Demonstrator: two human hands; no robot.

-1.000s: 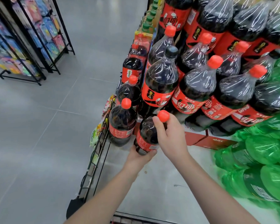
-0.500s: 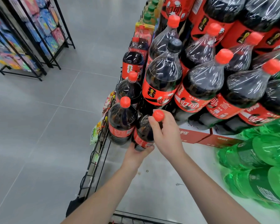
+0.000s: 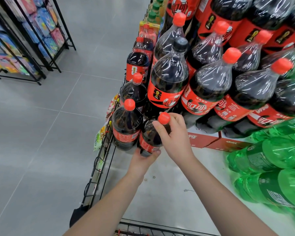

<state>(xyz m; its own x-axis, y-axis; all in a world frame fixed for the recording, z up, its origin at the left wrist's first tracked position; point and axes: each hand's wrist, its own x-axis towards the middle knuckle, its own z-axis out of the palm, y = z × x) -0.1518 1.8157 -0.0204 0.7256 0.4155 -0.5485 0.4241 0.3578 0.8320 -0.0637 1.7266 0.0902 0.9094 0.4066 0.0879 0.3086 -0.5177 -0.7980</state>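
Observation:
A cola bottle (image 3: 151, 133) with a red cap and red label stands on the white display platform (image 3: 160, 193), beside another red-capped cola bottle (image 3: 126, 123) on its left. My right hand (image 3: 175, 135) grips the held bottle round its neck just under the cap. My left hand (image 3: 143, 160) holds the same bottle from below at its base, fingers curled under it. Both forearms reach in from the bottom of the view.
Shrink-wrapped packs of large cola bottles (image 3: 211, 79) are stacked behind on red cartons (image 3: 209, 140). Green soda packs (image 3: 271, 167) lie at right. A black wire rack (image 3: 99, 167) with snack packets edges the platform's left side. Grey tiled aisle and a black display stand (image 3: 32, 40) lie left.
Both hands have carried the bottle left and back, closer to the neighbouring red-capped bottle. Both hands keep the same hold on it.

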